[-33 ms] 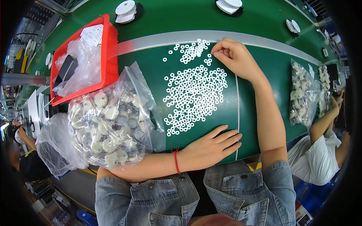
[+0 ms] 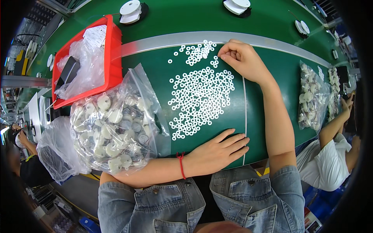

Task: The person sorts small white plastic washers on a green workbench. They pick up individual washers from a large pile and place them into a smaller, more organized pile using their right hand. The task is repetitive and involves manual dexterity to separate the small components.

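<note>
Many small white plastic rings [image 2: 202, 99] lie in a single spread layer on the green worktop [image 2: 256, 128]. A smaller cluster of the same rings [image 2: 200, 52] sits beyond it, close to the metal rail. My right hand [image 2: 240, 58] rests at the right side of that cluster, fingers curled in and thumb close to the index finger. Whether anything is inside the curled fingers is hidden. Near the front edge, my left hand [image 2: 213, 153] lies flat, palm down, with its fingers apart. It is nearest to the lower end of the large group and holds nothing.
A clear bag of round cream parts [image 2: 112, 128] stands against my left forearm. Behind it is a red bin [image 2: 112, 58] holding plastic wrap. The metal rail [image 2: 155, 42] crosses the far side, with white discs [image 2: 130, 11] beyond. Another filled bag [image 2: 311, 97] and a co-worker's arm [image 2: 338, 120] are at right.
</note>
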Demonstrator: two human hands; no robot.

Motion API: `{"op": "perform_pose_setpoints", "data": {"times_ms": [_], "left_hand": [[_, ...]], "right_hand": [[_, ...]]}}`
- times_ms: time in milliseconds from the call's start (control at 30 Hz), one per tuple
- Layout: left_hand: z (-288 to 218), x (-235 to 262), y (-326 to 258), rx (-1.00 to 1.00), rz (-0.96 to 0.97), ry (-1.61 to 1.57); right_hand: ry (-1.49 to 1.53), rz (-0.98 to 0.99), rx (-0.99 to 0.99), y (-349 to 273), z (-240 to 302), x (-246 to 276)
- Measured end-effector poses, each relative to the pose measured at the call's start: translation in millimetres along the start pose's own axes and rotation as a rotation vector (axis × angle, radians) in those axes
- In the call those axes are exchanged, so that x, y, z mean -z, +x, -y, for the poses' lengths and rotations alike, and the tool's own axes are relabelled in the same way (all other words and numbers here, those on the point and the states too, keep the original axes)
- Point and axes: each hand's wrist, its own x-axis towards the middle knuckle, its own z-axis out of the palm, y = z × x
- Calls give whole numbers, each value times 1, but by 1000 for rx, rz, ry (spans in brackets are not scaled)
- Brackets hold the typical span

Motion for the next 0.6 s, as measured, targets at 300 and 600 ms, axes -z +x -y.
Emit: {"op": "perform_pose_setpoints", "data": {"times_ms": [300,600], "left_hand": [[0,1,1,-8,-15,-10],[0,1,0,-7,-28,-11]], "right_hand": [[-188,-209,21,13,8,-18],[94,170,-75,6,4,10]]}}
